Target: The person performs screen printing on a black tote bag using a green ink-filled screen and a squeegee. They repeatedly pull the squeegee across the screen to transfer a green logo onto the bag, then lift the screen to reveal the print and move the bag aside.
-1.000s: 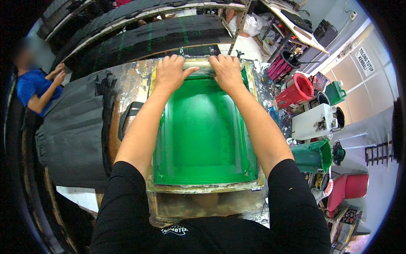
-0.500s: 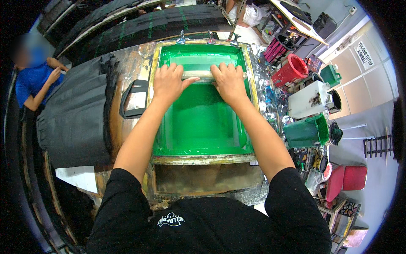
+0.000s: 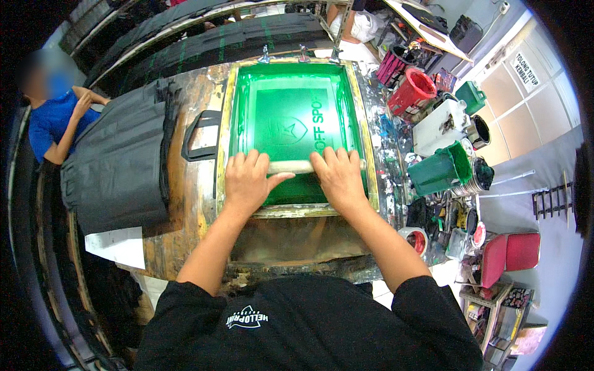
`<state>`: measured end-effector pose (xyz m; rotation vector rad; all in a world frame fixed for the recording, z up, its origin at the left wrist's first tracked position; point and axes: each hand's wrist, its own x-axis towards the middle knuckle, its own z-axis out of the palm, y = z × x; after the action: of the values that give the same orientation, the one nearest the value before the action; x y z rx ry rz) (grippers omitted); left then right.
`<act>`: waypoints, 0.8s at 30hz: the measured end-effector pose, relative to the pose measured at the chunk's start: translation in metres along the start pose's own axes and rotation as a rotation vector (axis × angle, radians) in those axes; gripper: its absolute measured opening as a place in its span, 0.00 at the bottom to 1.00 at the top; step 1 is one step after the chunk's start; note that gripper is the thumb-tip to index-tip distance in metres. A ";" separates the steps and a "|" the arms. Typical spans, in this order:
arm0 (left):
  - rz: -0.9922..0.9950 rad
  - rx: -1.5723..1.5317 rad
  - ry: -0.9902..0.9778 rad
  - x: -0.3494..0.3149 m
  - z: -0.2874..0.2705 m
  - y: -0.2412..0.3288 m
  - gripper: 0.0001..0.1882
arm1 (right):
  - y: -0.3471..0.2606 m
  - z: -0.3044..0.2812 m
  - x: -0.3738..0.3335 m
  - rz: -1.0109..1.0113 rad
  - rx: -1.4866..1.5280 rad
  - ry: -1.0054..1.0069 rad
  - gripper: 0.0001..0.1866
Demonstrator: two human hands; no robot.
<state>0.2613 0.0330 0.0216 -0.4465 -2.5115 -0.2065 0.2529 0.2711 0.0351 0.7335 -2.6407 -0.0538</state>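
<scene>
Both my hands grip a pale squeegee that spans the inside of a screen printing frame. My left hand is closed round its left end, thumb laid along the handle. Round the right part is my right hand, fingers curled over the top. Beyond the squeegee the green mesh is wiped thin and shows a shield design and lettering. Darker green ink lies on the near side. From under the frame's left edge stick out the handles of a black bag.
A stack of black bags lies on the stained table. Along the right stand a red bucket, a green ink bucket and a white jerrycan. Clamps hold the frame's far edge. A person in blue is at far left.
My hands have drawn the squeegee from the far part of the screen toward me, near its front edge. The mesh behind it now shows the design.
</scene>
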 end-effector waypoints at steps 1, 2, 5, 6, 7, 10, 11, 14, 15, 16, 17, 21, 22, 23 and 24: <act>0.002 0.003 -0.006 -0.007 -0.007 0.005 0.32 | -0.004 -0.005 -0.008 0.003 0.005 -0.011 0.12; 0.003 0.008 -0.013 -0.014 -0.013 0.009 0.33 | -0.008 -0.010 -0.016 0.006 0.012 -0.021 0.13; 0.003 -0.005 -0.035 -0.037 -0.026 0.020 0.33 | -0.020 -0.022 -0.039 -0.013 0.021 -0.040 0.14; 0.005 -0.018 -0.032 -0.041 -0.028 0.021 0.33 | -0.021 -0.024 -0.042 -0.018 0.023 -0.043 0.14; 0.030 -0.024 -0.009 -0.041 -0.031 0.022 0.32 | -0.022 -0.027 -0.044 -0.028 0.015 -0.034 0.14; -0.052 -0.119 -0.065 -0.038 -0.029 0.018 0.34 | -0.018 -0.025 -0.034 0.002 0.075 -0.030 0.16; -0.029 -0.168 -0.025 -0.041 -0.029 0.016 0.37 | -0.019 -0.030 -0.033 0.015 0.107 -0.078 0.17; -0.006 -0.245 0.072 -0.060 -0.035 0.001 0.50 | -0.020 -0.042 -0.034 0.038 0.193 -0.118 0.22; -0.035 -0.224 0.083 -0.071 -0.038 -0.006 0.54 | -0.019 -0.041 -0.040 0.032 0.218 -0.065 0.24; -0.061 -0.200 0.094 -0.084 -0.041 -0.013 0.59 | -0.020 -0.036 -0.047 0.027 0.246 -0.009 0.26; -0.170 -0.134 0.025 -0.097 -0.041 -0.023 0.66 | -0.023 -0.028 -0.054 0.045 0.214 0.064 0.27; -0.503 -0.099 -0.217 -0.131 -0.035 -0.047 0.59 | -0.042 -0.025 -0.069 0.114 0.235 0.032 0.24; -0.498 -0.102 -0.220 -0.132 -0.034 -0.047 0.57 | -0.042 -0.023 -0.070 0.105 0.235 0.037 0.24; -0.493 -0.105 -0.224 -0.132 -0.035 -0.047 0.55 | -0.041 -0.023 -0.072 0.096 0.236 0.041 0.25; -0.488 -0.109 -0.228 -0.133 -0.035 -0.047 0.52 | -0.041 -0.022 -0.072 0.088 0.236 0.045 0.25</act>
<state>0.3663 -0.0556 -0.0270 0.1193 -2.8075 -0.5060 0.3377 0.2738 0.0236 0.6822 -2.6603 0.2997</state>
